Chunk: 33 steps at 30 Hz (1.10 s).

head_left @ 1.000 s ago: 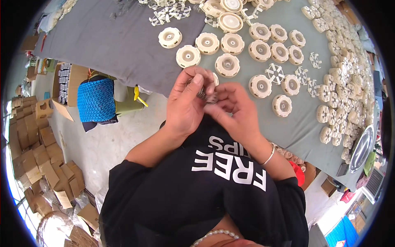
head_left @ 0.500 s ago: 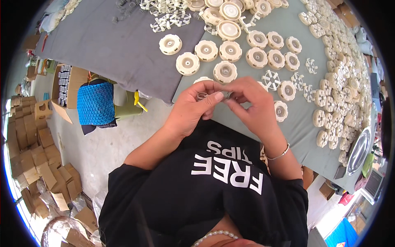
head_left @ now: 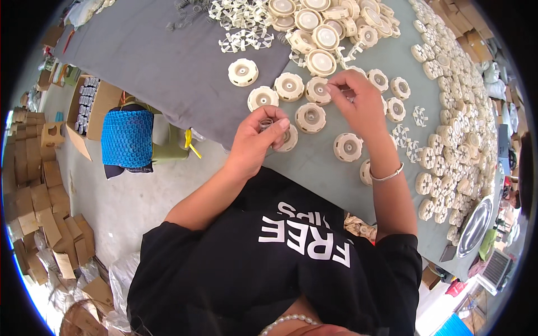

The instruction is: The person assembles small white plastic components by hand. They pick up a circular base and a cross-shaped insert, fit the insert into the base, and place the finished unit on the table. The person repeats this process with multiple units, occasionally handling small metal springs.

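My left hand [head_left: 259,137] is closed around a few metal coil springs [head_left: 265,124], which show between thumb and fingers. Beneath its fingertips a cream round plastic cap [head_left: 288,139] lies partly hidden. My right hand [head_left: 358,103] is farther out over the table, its fingers pinched beside another cream cap [head_left: 317,91]. Something small and pale shows at these fingertips, too unclear to name. Between the hands sits a cap with a ring-shaped well [head_left: 310,118], and more such caps [head_left: 289,87] lie around it, hollow side up.
Stacked cream caps [head_left: 322,62] and white star-shaped plastic clips [head_left: 245,41] stand at the far side, near dark loose springs [head_left: 185,14]. Rows of finished-looking pieces [head_left: 443,162] cover the right side, beside a shiny metal tray [head_left: 475,228]. A blue-covered stool [head_left: 128,140] stands left.
My right hand has left my left hand and moved out and to the right, up to a cap. The left hand has shifted slightly left and keeps the springs. The whole view has shifted a little.
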{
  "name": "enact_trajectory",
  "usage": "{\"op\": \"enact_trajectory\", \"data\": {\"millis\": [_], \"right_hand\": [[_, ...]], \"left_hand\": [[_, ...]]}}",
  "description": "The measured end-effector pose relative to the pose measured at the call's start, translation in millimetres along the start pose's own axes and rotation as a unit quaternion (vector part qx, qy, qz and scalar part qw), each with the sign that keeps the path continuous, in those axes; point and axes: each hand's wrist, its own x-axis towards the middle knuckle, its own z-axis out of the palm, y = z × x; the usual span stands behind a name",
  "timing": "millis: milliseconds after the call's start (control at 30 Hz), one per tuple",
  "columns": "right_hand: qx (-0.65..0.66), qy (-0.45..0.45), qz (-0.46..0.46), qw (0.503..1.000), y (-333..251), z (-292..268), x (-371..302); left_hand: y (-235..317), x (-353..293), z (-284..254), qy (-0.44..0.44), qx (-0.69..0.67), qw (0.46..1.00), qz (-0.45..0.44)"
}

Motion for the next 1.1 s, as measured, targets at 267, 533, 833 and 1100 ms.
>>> {"op": "enact_trajectory", "data": {"millis": [267,533,833,1100], "right_hand": [[-0.227,-0.007,-0.015,0.974,57.9,10.1,58.1],[-0.238,0.029,0.007,0.971,16.3,-6.7,42.7],[0.239,-0.019,0.099,0.966,-18.3,-25.6,-79.8],[-0.194,0.009,-0.039,0.98,-24.7,24.6,-137.7]], "left_hand": [[-9.8,-0.8,40.4,-0.036,0.519,0.815,0.256],[-35.3,-6.6,64.5,-0.113,0.657,0.699,0.259],[-31.5,-24.4,39.6,-0.164,0.558,0.799,0.151],[-0.3,-54.7,2.9,-0.103,0.374,0.919,-0.07]]}}
